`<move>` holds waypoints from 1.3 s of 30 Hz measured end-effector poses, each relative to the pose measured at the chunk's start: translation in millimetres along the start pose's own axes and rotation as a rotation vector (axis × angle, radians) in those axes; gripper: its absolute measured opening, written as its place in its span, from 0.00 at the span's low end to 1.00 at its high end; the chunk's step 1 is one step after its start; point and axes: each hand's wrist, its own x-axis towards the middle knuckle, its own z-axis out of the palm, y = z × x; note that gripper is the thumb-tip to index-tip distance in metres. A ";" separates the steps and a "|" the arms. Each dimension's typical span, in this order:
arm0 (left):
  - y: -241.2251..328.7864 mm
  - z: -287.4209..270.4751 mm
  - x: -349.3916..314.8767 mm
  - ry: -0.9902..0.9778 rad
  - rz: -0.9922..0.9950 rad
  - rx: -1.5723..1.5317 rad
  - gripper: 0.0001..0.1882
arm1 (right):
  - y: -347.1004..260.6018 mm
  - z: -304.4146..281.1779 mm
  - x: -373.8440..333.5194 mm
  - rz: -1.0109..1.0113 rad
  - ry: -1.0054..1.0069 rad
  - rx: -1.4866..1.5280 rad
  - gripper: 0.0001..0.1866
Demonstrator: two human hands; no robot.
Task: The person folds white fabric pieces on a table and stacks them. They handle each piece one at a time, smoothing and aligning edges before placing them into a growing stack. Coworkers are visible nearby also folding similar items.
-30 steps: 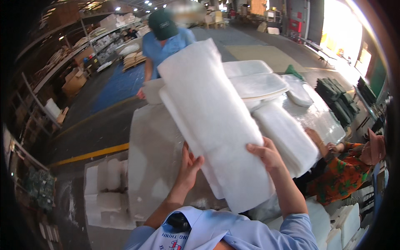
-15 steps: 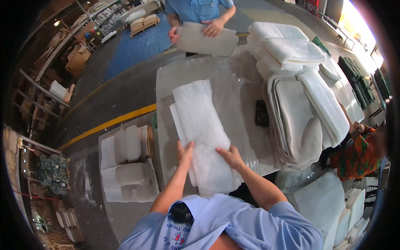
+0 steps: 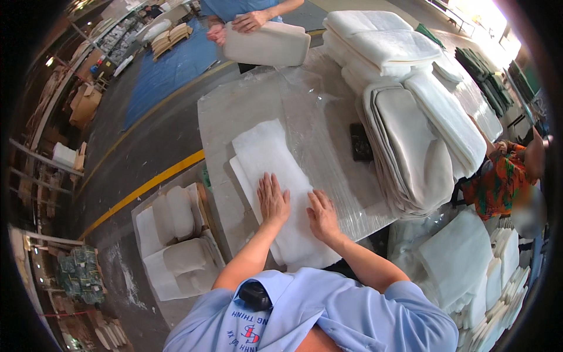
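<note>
A long piece of white, felt-like padding (image 3: 267,146) lies on the plastic-covered table (image 3: 234,102) in front of me, with another white layer showing along its left edge. My left hand (image 3: 274,200) is laid flat on the padding near its middle, fingers stretched out. At the padding's right edge my right hand (image 3: 322,215) rests with its fingers extended. Neither hand grips anything. Both forearms come up from the lower edge.
Folded white and grey padding (image 3: 404,141) is stacked at the right, beside a small black object (image 3: 361,142). Across the table a co-worker holds a grey pad (image 3: 267,44). Lower left stands a pallet with grey and white pads (image 3: 185,257). Another person (image 3: 501,182) is at the far right.
My hands have gone from holding the padding by its two sides to lying on it, the left palm now flat. The co-worker's pad has turned slightly, and the whole view has shifted.
</note>
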 end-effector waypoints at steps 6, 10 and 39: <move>-9.8 15.2 -16.6 -0.089 0.025 0.073 0.43 | -12.1 18.8 5.6 -0.072 -0.130 -0.109 0.30; -19.3 22.0 -21.0 -0.086 0.047 0.091 0.42 | -17.6 32.9 42.0 -0.127 -0.146 -0.103 0.32; -51.3 17.9 -35.6 -0.174 0.126 0.057 0.47 | 6.2 60.1 131.0 -0.193 -0.229 -0.233 0.43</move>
